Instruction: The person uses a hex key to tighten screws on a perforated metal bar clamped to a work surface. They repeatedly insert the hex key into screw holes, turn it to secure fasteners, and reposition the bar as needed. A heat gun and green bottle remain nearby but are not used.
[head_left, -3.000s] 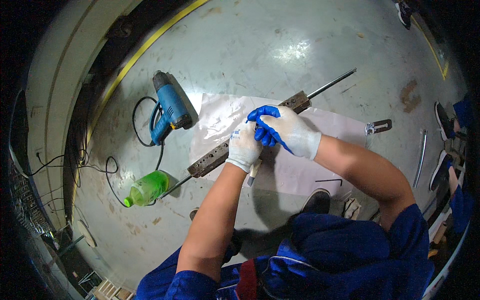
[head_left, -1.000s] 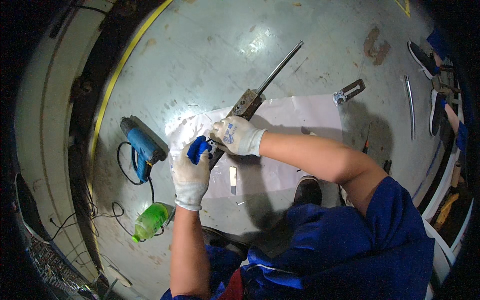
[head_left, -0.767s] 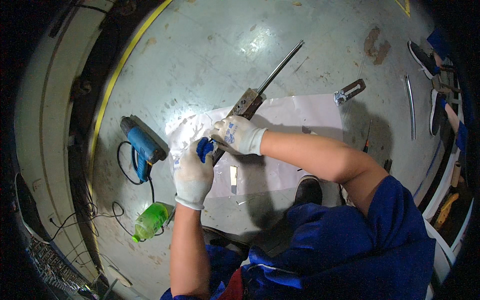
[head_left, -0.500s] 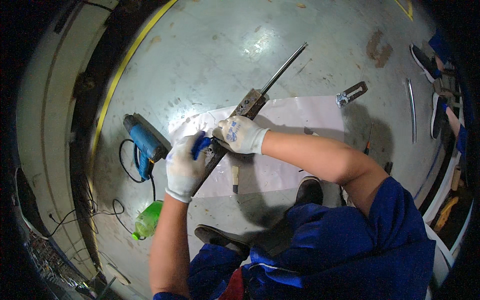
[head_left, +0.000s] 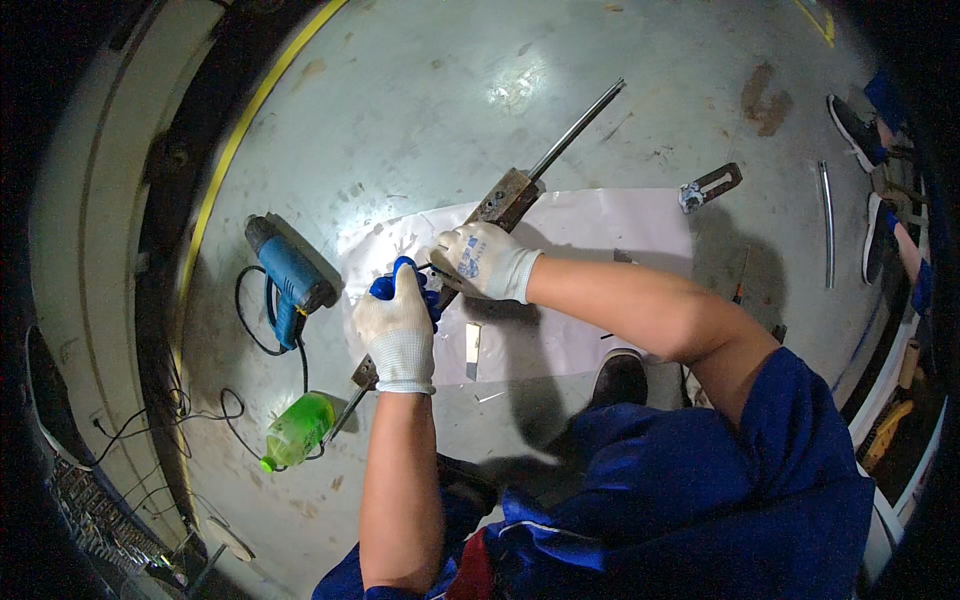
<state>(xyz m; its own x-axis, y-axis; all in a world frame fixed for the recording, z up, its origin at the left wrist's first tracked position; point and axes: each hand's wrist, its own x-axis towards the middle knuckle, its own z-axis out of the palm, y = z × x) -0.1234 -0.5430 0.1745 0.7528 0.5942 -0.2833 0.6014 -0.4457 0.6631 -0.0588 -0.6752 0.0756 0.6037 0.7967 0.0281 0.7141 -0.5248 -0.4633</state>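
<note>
A long metal bar assembly with a rusty drilled block [head_left: 503, 200] and a bright steel rod [head_left: 577, 130] at its far end lies diagonally over a white sheet [head_left: 610, 225]. My right hand [head_left: 480, 262], in a white glove, is closed over its middle, where a thin dark piece shows by the fingertips. Close on the left, my left hand [head_left: 398, 315], gloved in white with blue fingers, is curled shut over the same bar; what lies inside its grip is hidden. A smaller rusty block [head_left: 366, 372] with a rod appears below my left wrist.
Left of the sheet lie a blue heat gun [head_left: 288, 272] with a black cord and a green bottle [head_left: 300, 430]. A pale-handled blade or brush [head_left: 472, 350] rests on the sheet. Farther right are a slotted metal plate [head_left: 711, 187], a metal tube [head_left: 827, 210] and another person's shoes [head_left: 852, 130].
My left hand has shifted right and turned more upright, uncovering the bar's near end with its small block and rod. The bar has slid slightly up and right; my right hand stays nearly in place.
</note>
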